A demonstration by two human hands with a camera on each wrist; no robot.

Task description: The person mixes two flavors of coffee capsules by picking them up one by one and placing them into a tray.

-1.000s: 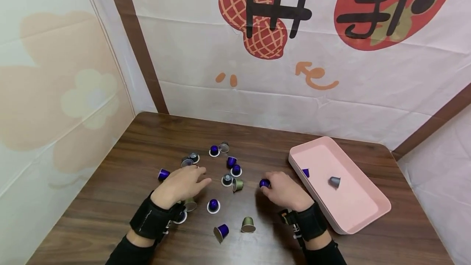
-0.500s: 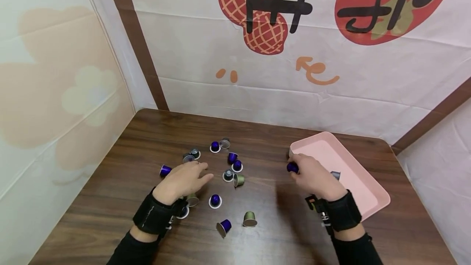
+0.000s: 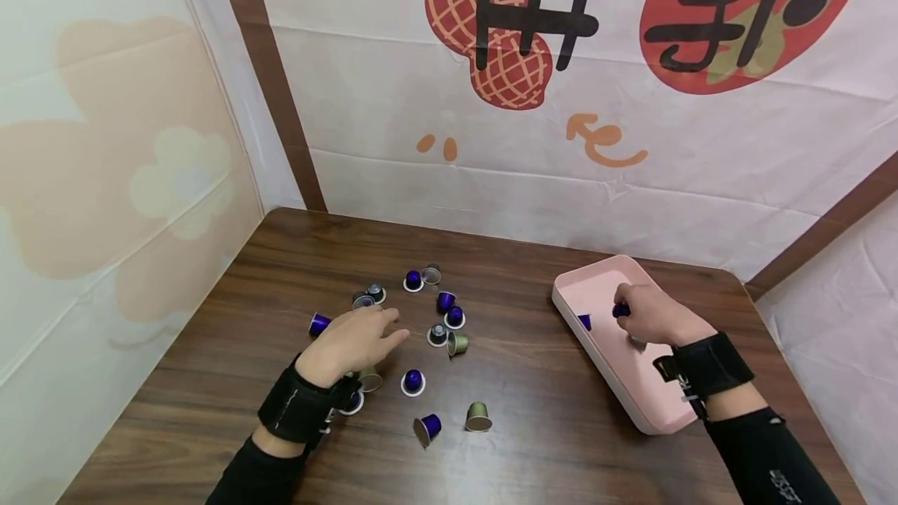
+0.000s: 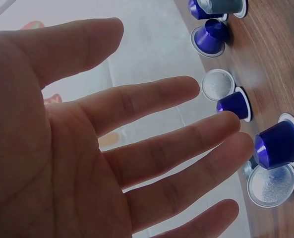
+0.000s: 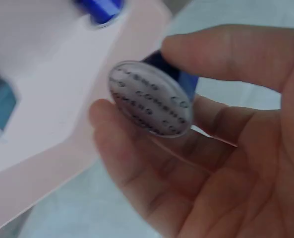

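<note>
My right hand [image 3: 655, 316] pinches a dark blue coffee capsule [image 5: 149, 99] between thumb and fingers, over the pink tray [image 3: 596, 365]. In the right wrist view the capsule's printed lid faces the camera. On the tray floor lie another blue capsule [image 3: 585, 322] and a grey capsule [image 3: 637, 344], the latter partly hidden by the hand. My left hand [image 3: 348, 345] hovers over the table's left part, fingers extended and spread, holding nothing. Beyond its fingertips in the left wrist view are a blue capsule [image 4: 278, 144] and a capsule with a silvery round face [image 4: 270, 186].
Several blue, grey and green capsules lie scattered on the wooden table [image 3: 533, 458], among them a green one [image 3: 479, 417] and a tipped blue one [image 3: 428, 429] near the front. A printed cloth [image 3: 477, 185] hangs behind the table's back edge.
My right hand has lifted the blue capsule from the table and carried it right, across the tray's left wall, to above the tray. The left hand has stayed nearly still.
</note>
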